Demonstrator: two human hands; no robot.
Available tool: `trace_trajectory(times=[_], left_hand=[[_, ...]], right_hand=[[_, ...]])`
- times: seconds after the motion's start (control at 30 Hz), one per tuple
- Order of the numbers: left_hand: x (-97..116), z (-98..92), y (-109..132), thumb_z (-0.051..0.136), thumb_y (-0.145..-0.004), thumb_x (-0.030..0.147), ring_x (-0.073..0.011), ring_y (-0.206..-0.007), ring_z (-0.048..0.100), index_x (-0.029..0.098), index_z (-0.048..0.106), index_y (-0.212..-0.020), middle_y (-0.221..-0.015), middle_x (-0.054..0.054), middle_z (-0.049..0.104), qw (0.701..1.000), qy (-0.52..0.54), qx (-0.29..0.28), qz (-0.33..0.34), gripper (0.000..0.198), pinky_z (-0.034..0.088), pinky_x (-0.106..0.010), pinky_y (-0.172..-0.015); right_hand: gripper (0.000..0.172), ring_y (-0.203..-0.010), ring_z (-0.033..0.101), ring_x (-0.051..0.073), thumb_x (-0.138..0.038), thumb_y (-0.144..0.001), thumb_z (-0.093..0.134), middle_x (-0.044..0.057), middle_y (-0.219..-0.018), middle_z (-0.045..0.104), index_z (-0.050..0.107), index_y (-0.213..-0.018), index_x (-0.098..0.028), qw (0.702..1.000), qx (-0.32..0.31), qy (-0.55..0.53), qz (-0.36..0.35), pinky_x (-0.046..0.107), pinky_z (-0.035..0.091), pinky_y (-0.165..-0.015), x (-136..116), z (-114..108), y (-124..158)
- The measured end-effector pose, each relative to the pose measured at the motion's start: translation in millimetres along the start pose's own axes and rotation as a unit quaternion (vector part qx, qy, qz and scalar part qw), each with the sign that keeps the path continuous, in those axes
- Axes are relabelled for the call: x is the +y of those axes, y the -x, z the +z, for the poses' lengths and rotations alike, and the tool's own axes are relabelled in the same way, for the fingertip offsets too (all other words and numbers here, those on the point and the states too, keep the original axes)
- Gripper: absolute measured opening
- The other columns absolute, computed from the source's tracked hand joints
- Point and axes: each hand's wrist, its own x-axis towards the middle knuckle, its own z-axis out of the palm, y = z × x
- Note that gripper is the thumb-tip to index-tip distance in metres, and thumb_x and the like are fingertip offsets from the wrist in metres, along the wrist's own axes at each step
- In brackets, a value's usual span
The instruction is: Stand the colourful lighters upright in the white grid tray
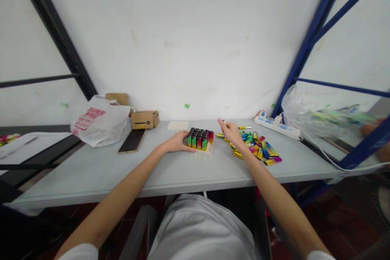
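Note:
A white tray (210, 148) stands on the table, packed with upright lighters (198, 141) that have black tops and shiny green, red and yellow bodies. Its right-hand edge shows bare slots. My left hand (176, 142) grips the tray's left side, thumb at the front corner and fingers behind. To the right of the tray, my right hand (230, 133) is raised a little with its fingers pinched on what looks like a lighter (224, 122); only a small end shows. Beneath and beside that hand lies a loose pile of metallic-coloured lighters (258, 148).
Behind the tray lies another white tray (178, 125). To the left are a phone (132, 141), a small cardboard box (145, 120) and a white plastic bag (102, 121). A power strip (278, 126) with a cable sits back right, near a blue metal frame (304, 48).

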Motion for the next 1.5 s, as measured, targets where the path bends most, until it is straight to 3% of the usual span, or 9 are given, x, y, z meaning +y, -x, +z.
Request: trace_trajectory(times=[0.1, 0.37, 0.5, 0.7, 1.0, 1.17, 1.3, 1.4, 1.5], left_hand=[[-0.2, -0.2, -0.3, 0.089, -0.061, 0.073, -0.0394, -0.116, 0.067, 0.015, 0.073, -0.120, -0.125, -0.014, 0.073, 1.000, -0.001, -0.002, -0.002, 0.084, 0.052, -0.047, -0.107], [-1.2, -0.1, -1.3, 0.089, -0.064, 0.073, -0.0387, -0.119, 0.067, 0.017, 0.071, -0.128, -0.128, -0.013, 0.072, 1.000, 0.005, -0.006, 0.009, 0.087, 0.051, -0.047, -0.109], [-2.7, 0.5, -1.5, 0.088, -0.063, 0.073, -0.0391, -0.122, 0.065, 0.017, 0.070, -0.128, -0.131, -0.014, 0.071, 1.000, 0.003, -0.008, 0.008, 0.087, 0.050, -0.047, -0.110], [-2.2, 0.3, -1.3, 0.088, -0.064, 0.073, -0.0390, -0.118, 0.067, 0.016, 0.072, -0.122, -0.127, -0.014, 0.072, 1.000, -0.003, -0.008, 0.006, 0.083, 0.052, -0.048, -0.108], [-2.7, 0.8, -1.0, 0.088, -0.062, 0.074, -0.0389, -0.117, 0.067, 0.017, 0.072, -0.123, -0.126, -0.013, 0.073, 1.000, 0.002, -0.003, 0.003, 0.085, 0.052, -0.047, -0.107], [-2.0, 0.2, -0.3, 0.088, -0.063, 0.074, -0.0382, -0.116, 0.068, 0.018, 0.072, -0.123, -0.125, -0.012, 0.073, 1.000, 0.003, -0.004, 0.005, 0.084, 0.053, -0.047, -0.107], [-0.5, -0.4, -0.3, 0.087, -0.063, 0.074, -0.0386, -0.119, 0.067, 0.017, 0.071, -0.125, -0.129, -0.013, 0.072, 1.000, -0.001, -0.010, 0.003, 0.086, 0.052, -0.047, -0.108], [0.7, -0.8, -0.3, 0.088, -0.063, 0.073, -0.0390, -0.121, 0.066, 0.017, 0.071, -0.127, -0.131, -0.014, 0.071, 1.000, 0.004, -0.009, 0.001, 0.087, 0.051, -0.048, -0.109], [0.9, -0.9, -0.2, 0.089, -0.064, 0.071, -0.0396, -0.120, 0.067, 0.017, 0.071, -0.127, -0.129, -0.013, 0.073, 1.000, 0.012, -0.008, 0.005, 0.085, 0.051, -0.048, -0.109]], right_hand=[[0.062, -0.056, 0.037, 0.013, -0.074, -0.092, 0.046, -0.003, -0.053, 0.035, 0.038, -0.056, -0.024, 0.997, 0.015, 0.065, -0.039, 0.030, 0.027, -0.056, -0.5, 3.3, 2.0], [0.038, -0.059, 0.039, 0.014, -0.041, -0.091, 0.047, -0.003, -0.056, 0.035, 0.038, -0.058, -0.024, 0.992, 0.018, 0.112, -0.055, 0.030, 0.024, -0.059, -7.5, 5.4, 6.3], [0.038, -0.060, 0.039, 0.014, -0.042, -0.093, 0.046, -0.004, -0.056, 0.036, 0.037, -0.060, -0.024, 0.992, 0.028, 0.114, -0.051, 0.030, 0.025, -0.060, -5.7, 3.6, 5.0], [0.050, -0.060, 0.038, 0.014, -0.059, -0.097, 0.047, -0.005, -0.055, 0.037, 0.036, -0.061, -0.025, 0.991, 0.019, 0.114, -0.070, 0.029, 0.027, -0.062, -2.6, 5.4, 4.8], [0.038, -0.061, 0.044, 0.015, -0.042, -0.094, 0.043, -0.003, -0.057, 0.042, 0.039, -0.061, -0.024, 0.988, -0.003, 0.130, -0.080, 0.030, 0.026, -0.062, -0.5, 6.2, 4.4], [0.044, -0.060, 0.043, 0.015, -0.050, -0.099, 0.044, -0.004, -0.056, 0.043, 0.038, -0.064, -0.025, 0.988, 0.001, 0.136, -0.076, 0.030, 0.028, -0.062, 0.4, 5.3, 4.8], [0.047, -0.064, 0.050, 0.017, -0.060, -0.103, 0.040, -0.003, -0.062, 0.051, 0.044, -0.072, -0.024, 0.988, -0.031, 0.120, -0.093, 0.029, 0.035, -0.066, -1.6, 3.0, 5.5], [0.044, -0.068, 0.057, 0.018, -0.056, -0.106, 0.034, 0.000, -0.071, 0.062, 0.052, -0.084, -0.023, 0.987, -0.079, 0.099, -0.104, 0.029, 0.041, -0.070, -6.4, -1.8, 4.7], [0.045, -0.078, 0.061, 0.019, -0.055, -0.107, 0.035, 0.006, -0.083, 0.068, 0.056, -0.083, -0.022, 0.974, -0.086, 0.130, -0.165, 0.030, 0.044, -0.077, -13.7, -10.4, 3.3]])
